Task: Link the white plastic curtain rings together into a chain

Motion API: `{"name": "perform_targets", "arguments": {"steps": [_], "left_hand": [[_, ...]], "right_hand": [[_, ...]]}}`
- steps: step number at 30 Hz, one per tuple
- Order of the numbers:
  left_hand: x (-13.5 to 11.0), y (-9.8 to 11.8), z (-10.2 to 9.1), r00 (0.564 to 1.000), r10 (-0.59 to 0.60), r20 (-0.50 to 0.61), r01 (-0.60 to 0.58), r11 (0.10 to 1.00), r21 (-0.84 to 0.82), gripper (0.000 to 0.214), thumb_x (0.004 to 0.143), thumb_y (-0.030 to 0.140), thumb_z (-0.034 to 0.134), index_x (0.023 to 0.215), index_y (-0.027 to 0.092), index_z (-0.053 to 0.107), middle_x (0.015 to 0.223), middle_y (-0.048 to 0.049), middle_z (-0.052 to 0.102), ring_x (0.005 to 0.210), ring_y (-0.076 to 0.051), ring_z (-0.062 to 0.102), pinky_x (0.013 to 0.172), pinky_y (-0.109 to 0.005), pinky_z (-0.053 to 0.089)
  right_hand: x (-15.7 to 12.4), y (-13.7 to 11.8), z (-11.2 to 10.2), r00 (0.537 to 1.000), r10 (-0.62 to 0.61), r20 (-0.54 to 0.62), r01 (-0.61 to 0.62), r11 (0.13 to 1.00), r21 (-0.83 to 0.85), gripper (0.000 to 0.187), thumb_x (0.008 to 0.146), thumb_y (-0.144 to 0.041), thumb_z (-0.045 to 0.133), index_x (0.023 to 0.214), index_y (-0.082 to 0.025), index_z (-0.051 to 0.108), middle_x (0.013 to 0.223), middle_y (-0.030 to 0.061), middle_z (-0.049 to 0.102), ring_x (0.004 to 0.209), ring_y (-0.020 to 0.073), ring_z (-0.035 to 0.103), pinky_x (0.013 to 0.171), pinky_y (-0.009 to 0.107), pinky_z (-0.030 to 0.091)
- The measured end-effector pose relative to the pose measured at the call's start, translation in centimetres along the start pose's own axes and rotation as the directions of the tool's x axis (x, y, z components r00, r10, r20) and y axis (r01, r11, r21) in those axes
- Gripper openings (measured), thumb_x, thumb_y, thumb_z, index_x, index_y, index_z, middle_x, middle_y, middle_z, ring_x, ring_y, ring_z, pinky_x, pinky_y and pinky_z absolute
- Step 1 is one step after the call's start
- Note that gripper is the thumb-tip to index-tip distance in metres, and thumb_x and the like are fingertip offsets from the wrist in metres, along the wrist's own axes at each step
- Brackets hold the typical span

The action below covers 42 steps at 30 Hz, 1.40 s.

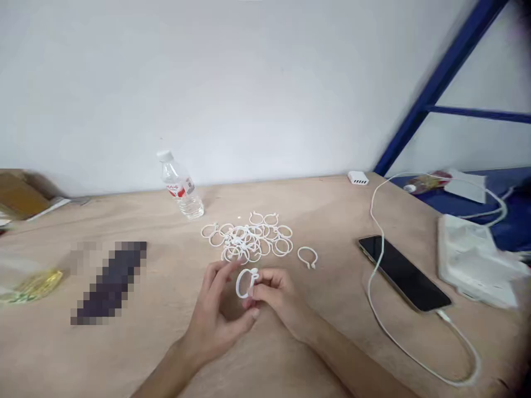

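Observation:
My right hand (282,301) pinches a white plastic ring (239,284) between thumb and fingers. The ring stands roughly upright, with a small knobbed clasp at its top right. My left hand (215,320) curves around the ring's left side, thumb and fingers spread apart; it does not appear to grip the ring. Just beyond the hands lies a loose pile of similar white rings (249,239), many overlapping. To the right of the pile rests a single ring (307,248), its two knobbed ends apart.
Behind the pile stands a water bottle (182,190). On the right lie a phone (406,273) with a white cable (371,287), a white multi-port charger (358,177) and a white container (468,260). A pixelated dark object (112,282) and a cardboard box (20,193) are at left.

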<state>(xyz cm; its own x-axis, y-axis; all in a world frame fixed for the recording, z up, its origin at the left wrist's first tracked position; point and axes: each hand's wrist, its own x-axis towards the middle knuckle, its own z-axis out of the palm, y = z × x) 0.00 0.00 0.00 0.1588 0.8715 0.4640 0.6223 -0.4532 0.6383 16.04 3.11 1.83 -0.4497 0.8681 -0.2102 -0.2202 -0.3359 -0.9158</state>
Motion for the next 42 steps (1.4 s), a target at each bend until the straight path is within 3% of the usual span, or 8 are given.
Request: {"name": "perform_targets", "arguments": {"steps": [5, 10, 18, 21, 25, 32, 37, 42], "left_hand": [[0.5, -1.4, 1.0, 0.998, 0.022, 0.066, -0.017, 0.998, -0.066, 0.068, 0.073, 0.030, 0.075, 0.134, 0.024, 0.045, 0.112, -0.0090, 0.061, 0.098, -0.023, 0.061, 0.084, -0.037, 0.051], [0.4, -1.0, 0.8, 0.987, -0.139, 0.082, 0.157, 0.942, -0.295, 0.044, 0.076, 0.025, 0.071, 0.119, 0.020, 0.060, 0.099, -0.0075, 0.068, 0.084, -0.020, 0.066, 0.074, -0.030, 0.053], [0.7, -0.8, 0.8, 0.964, -0.262, 0.051, 0.259, 0.875, -0.409, 0.036, 0.076, 0.024, 0.071, 0.110, 0.018, 0.063, 0.095, -0.0073, 0.067, 0.084, -0.019, 0.066, 0.076, -0.030, 0.053], [0.8, -1.0, 0.9, 0.965, -0.254, 0.067, 0.257, 0.861, -0.439, 0.039, 0.073, 0.024, 0.074, 0.110, 0.017, 0.062, 0.094, -0.0072, 0.067, 0.084, -0.019, 0.065, 0.078, -0.032, 0.052], [1.0, -1.2, 1.1, 0.973, -0.218, 0.072, 0.229, 0.894, -0.385, 0.035, 0.074, 0.022, 0.072, 0.108, 0.018, 0.063, 0.099, -0.0075, 0.067, 0.088, -0.019, 0.064, 0.081, -0.032, 0.051], [1.2, -0.9, 0.9, 0.953, -0.257, 0.161, 0.302, 0.861, -0.409, 0.033, 0.071, 0.020, 0.073, 0.103, 0.016, 0.064, 0.095, -0.0066, 0.066, 0.083, -0.018, 0.064, 0.074, -0.030, 0.051], [1.4, -0.7, 0.3, 0.927, -0.279, 0.250, 0.370, 0.788, -0.492, 0.045, 0.065, 0.016, 0.076, 0.109, 0.017, 0.063, 0.108, -0.0087, 0.066, 0.096, -0.023, 0.064, 0.086, -0.035, 0.051], [1.5, -1.6, -0.4, 0.902, -0.279, 0.329, 0.423, 0.718, -0.553, 0.065, 0.063, 0.023, 0.083, 0.122, 0.018, 0.055, 0.104, -0.0081, 0.067, 0.098, -0.024, 0.064, 0.092, -0.040, 0.049]], "right_hand": [[0.2, 0.3, -0.2, 0.995, -0.044, 0.092, 0.045, 0.999, -0.008, 0.008, 0.063, -0.021, 0.060, 0.057, -0.017, 0.058, 0.057, -0.0036, 0.052, 0.060, 0.0110, 0.048, 0.061, 0.025, 0.036], [0.3, 0.3, -0.6, 0.991, -0.045, 0.128, 0.050, 0.998, -0.035, 0.007, 0.065, -0.023, 0.065, 0.062, -0.018, 0.061, 0.064, -0.0030, 0.056, 0.066, 0.0119, 0.049, 0.066, 0.026, 0.037], [0.5, 1.2, -1.2, 0.997, -0.050, 0.059, 0.053, 0.998, -0.043, 0.017, 0.068, -0.023, 0.072, 0.083, -0.022, 0.064, 0.080, -0.0002, 0.070, 0.080, 0.0156, 0.064, 0.077, 0.029, 0.046], [0.5, 1.7, -1.2, 0.993, -0.117, -0.024, 0.116, 0.992, -0.055, 0.030, 0.068, -0.021, 0.074, 0.096, -0.025, 0.063, 0.088, 0.0003, 0.070, 0.080, 0.0156, 0.065, 0.076, 0.030, 0.050], [0.8, 2.2, -1.5, 0.964, -0.237, -0.121, 0.232, 0.971, -0.051, 0.028, 0.073, -0.024, 0.072, 0.100, -0.027, 0.067, 0.090, 0.0005, 0.069, 0.084, 0.0160, 0.064, 0.076, 0.030, 0.053], [1.2, 2.1, -2.2, 0.980, -0.197, -0.020, 0.196, 0.980, -0.040, 0.016, 0.074, -0.027, 0.072, 0.089, -0.025, 0.075, 0.090, 0.0028, 0.073, 0.074, 0.0153, 0.063, 0.073, 0.033, 0.052], [1.1, 2.1, -2.3, 0.976, -0.216, 0.017, 0.217, 0.973, -0.085, 0.013, 0.075, -0.027, 0.073, 0.088, -0.025, 0.076, 0.087, 0.0025, 0.073, 0.075, 0.0153, 0.062, 0.074, 0.033, 0.051], [1.2, 2.0, -2.5, 0.978, -0.207, -0.010, 0.206, 0.976, -0.070, 0.014, 0.076, -0.028, 0.073, 0.089, -0.025, 0.077, 0.084, 0.0017, 0.073, 0.074, 0.0142, 0.062, 0.075, 0.032, 0.051]]}}
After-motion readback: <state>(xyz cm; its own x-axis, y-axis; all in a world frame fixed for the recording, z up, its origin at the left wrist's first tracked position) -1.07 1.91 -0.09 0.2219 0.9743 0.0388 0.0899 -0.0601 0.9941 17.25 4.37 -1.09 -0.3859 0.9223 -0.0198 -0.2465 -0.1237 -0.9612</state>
